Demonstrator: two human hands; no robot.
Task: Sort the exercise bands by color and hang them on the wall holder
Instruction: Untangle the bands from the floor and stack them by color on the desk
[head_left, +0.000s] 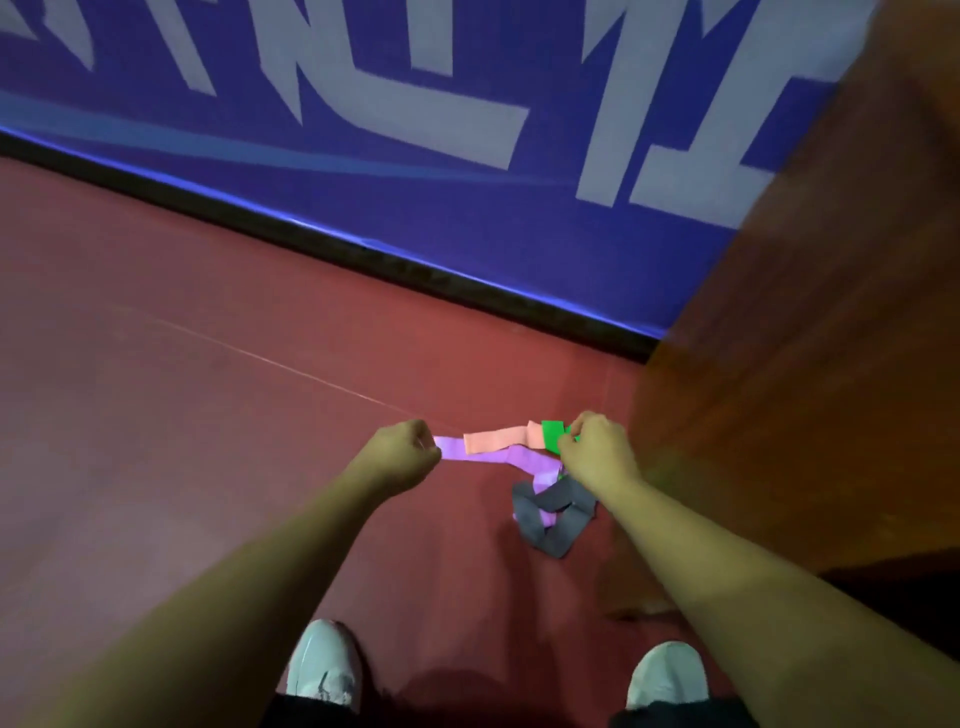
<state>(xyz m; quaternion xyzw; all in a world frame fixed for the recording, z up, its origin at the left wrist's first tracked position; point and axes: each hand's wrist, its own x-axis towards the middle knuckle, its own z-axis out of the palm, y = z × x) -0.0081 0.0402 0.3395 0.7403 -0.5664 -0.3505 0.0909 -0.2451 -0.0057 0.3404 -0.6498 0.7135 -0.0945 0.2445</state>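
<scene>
Catalogue of bands and surroundings, seen from the head camera.

- Left hand: arm stretched forward and down, fingers curled tight, pinching one end of the purple band.
- Right hand: fingers curled, gripping the green band at its near edge. It may also hold the orange band; motion blur hides the contact.
- Purple band: runs from the left hand rightward, then bends down under the right hand into the pile.
- Orange band: lies along the far side of the purple band, with its right end meeting the green band.
- Grey band: crumpled on the red floor just below the right wrist, with a loop of purple tangled through it.
- Wall: blue, with large pale lettering, and a black strip where it meets the floor.
- Brown panel: fills the right side, blurred.
- White shoes: one under each forearm, at the bottom edge.
</scene>
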